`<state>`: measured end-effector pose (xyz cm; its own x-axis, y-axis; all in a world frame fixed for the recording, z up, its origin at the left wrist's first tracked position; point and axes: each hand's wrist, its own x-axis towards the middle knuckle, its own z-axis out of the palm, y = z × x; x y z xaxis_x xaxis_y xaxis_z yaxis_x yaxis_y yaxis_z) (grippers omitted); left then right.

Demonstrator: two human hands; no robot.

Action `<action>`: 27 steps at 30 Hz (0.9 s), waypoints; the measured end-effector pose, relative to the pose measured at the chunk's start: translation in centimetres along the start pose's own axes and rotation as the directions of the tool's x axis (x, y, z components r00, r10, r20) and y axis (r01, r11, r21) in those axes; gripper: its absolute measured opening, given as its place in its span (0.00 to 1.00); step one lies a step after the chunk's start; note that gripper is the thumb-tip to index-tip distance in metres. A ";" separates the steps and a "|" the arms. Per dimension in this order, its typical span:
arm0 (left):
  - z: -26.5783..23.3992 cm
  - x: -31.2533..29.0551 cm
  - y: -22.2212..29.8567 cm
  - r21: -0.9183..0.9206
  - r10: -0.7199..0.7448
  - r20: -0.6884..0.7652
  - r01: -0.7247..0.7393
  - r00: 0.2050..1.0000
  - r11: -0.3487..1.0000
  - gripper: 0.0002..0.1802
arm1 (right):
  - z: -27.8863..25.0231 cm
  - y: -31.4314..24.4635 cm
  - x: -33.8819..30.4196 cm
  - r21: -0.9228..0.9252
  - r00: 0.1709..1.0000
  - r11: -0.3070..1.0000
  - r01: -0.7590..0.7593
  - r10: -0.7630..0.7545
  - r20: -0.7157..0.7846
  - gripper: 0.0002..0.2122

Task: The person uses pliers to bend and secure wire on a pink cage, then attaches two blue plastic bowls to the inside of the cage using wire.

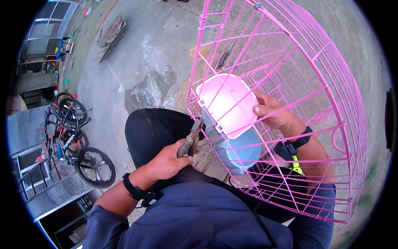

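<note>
A large pink wire cage [319, 89] leans over my lap and fills the right side. My left hand [168, 157] is closed round a pair of worn, dirty pliers [191, 139], whose jaws point up beside the cage's left edge. My right hand [273, 111] shows behind the cage wires. Its thumb and fingers pinch the right edge of a pink plastic tray [228, 101] with a white rim, which has small tabs along its lower left side. Under the tray sits a light blue plastic container [243, 151], partly covered by the tray and crossed by wires.
A dark-handled screwdriver [224, 56] lies on the concrete floor [153, 45] beyond the cage. A worn board [112, 38] rests farther off. Bicycles [74, 141] stand at the left by a building. My bent knee [153, 128] is left of the cage.
</note>
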<state>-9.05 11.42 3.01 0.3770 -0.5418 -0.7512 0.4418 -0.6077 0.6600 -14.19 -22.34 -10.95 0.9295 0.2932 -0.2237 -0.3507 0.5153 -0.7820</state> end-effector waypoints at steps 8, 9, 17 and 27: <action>-0.2 1.4 0.1 0.260 0.098 -0.020 -0.089 0.995 0.961 0.26 | 0.0 0.3 -0.1 0.018 1.000 1.000 -0.019 0.019 -0.012 0.31; -0.2 1.4 -0.2 0.264 0.088 -0.020 -0.080 0.996 0.961 0.25 | 0.0 0.4 0.0 0.025 1.000 0.999 -0.019 0.020 -0.017 0.31; 0.3 1.7 0.7 0.301 0.121 -0.045 -0.102 0.992 0.948 0.23 | -0.3 0.7 0.1 0.025 0.999 0.999 -0.041 0.041 -0.006 0.32; 0.3 2.2 0.2 0.286 0.126 -0.044 -0.109 0.991 0.952 0.24 | 0.2 0.1 0.0 0.161 0.995 0.983 -0.083 0.073 0.065 0.34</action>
<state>-8.31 9.91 1.50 0.4655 -0.5880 -0.6615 0.1470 -0.6857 0.7129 -14.24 -22.11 -10.88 0.8919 0.3817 -0.2425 -0.4405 0.6122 -0.6567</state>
